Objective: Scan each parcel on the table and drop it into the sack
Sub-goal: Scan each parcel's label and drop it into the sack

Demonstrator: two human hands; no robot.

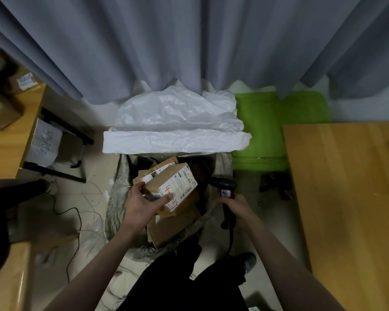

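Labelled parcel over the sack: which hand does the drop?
Left. The left hand already holds the labelled parcel directly above the open sack, where other boxes lie. The right hand is taken up gripping the scanner, beside the parcel.

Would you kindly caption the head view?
Left hand holds a labelled parcel over the sack; right hand grips the scanner.

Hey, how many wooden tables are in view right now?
3. One table stands at the right, one at the upper left carrying cardboard boxes, and one corner shows at the lower left. Others may lie outside the frame.
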